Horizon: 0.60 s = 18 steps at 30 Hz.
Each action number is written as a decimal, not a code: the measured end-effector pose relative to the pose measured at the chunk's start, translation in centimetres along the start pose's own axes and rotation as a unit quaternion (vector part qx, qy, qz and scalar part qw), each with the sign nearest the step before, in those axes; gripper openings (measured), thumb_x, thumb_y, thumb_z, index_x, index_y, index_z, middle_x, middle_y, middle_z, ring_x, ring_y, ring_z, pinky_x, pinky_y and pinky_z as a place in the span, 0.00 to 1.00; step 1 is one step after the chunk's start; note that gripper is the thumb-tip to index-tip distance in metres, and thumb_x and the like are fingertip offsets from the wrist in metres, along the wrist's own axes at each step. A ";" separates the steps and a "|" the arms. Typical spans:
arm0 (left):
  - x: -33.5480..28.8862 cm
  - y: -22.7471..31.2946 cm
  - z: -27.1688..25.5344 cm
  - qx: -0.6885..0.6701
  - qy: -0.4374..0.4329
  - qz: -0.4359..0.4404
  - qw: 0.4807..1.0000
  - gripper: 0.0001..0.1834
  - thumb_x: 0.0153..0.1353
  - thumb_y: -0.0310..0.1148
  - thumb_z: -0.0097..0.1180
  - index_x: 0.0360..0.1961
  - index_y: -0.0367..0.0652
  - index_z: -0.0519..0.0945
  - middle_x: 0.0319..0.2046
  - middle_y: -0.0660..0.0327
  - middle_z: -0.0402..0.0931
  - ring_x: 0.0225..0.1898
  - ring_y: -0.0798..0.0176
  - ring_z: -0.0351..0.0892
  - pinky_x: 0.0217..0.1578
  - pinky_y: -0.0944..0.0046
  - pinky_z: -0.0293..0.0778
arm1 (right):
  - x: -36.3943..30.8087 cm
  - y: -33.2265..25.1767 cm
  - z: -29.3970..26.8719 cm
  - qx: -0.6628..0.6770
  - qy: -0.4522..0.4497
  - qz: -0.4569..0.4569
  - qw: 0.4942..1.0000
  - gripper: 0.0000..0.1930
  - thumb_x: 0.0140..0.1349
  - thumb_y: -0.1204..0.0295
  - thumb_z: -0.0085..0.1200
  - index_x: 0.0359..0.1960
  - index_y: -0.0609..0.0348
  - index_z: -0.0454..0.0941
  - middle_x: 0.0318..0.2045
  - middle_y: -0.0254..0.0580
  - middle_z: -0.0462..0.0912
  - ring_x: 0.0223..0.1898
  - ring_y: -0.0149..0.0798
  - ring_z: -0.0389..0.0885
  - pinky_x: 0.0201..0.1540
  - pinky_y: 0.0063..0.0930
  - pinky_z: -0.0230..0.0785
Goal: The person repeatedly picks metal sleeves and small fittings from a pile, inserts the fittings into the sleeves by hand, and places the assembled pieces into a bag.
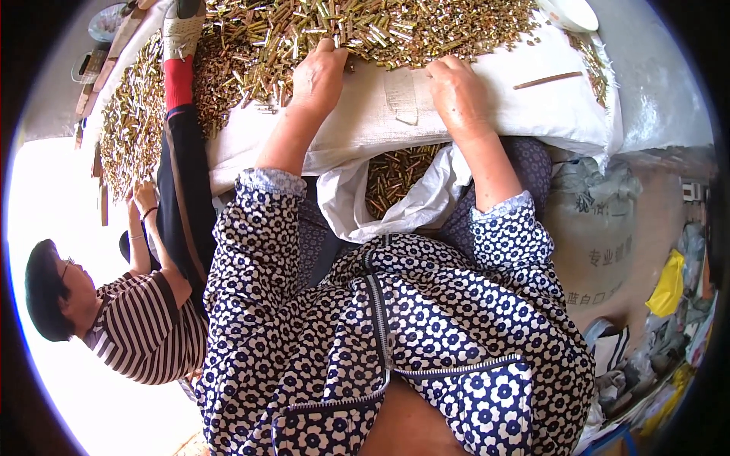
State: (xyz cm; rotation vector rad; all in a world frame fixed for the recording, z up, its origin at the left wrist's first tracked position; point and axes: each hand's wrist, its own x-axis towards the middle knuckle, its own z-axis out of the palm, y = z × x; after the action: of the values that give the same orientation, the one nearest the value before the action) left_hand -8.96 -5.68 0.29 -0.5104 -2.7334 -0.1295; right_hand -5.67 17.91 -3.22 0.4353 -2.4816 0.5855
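A heap of small, slender brass-coloured metal pieces (380, 30) covers the far part of a white woven cloth (350, 129). At the heap's near edge is my left hand (318, 76), its fingers curled down among the pieces; their tips are hidden. My right hand (456, 95) rests to the right on the same edge, fingers bent and closed, with whatever they grip out of sight. Between the hands a faint rectangular patch (401, 97) shows on the cloth. Below, between my knees, an open white sack (342, 197) holds more metal pieces (399, 178).
A thin brown stick (547, 80) lies on the cloth at right, below a white bowl (574, 14). At left are a leg with a red sock (179, 82) and a person in a striped shirt (148, 327), hands at the heap. A filled sack (593, 228) stands right.
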 end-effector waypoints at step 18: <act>-6.3 3.5 -3.1 -0.366 -0.090 -0.148 0.914 0.07 0.56 0.26 0.57 0.36 0.38 0.80 0.25 0.63 0.76 0.26 0.70 0.75 0.30 0.69 0.71 | -1.2 -3.9 -0.6 0.529 -0.142 0.186 0.816 0.04 0.55 0.78 0.57 0.33 0.60 0.77 0.29 0.30 0.79 0.31 0.23 0.76 0.34 0.19 0.69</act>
State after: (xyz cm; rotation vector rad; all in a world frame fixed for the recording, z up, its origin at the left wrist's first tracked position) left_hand -1.17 -5.03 0.97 -0.2867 -2.8506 -1.2730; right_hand -2.87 15.10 -2.25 0.4381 -2.2691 2.2266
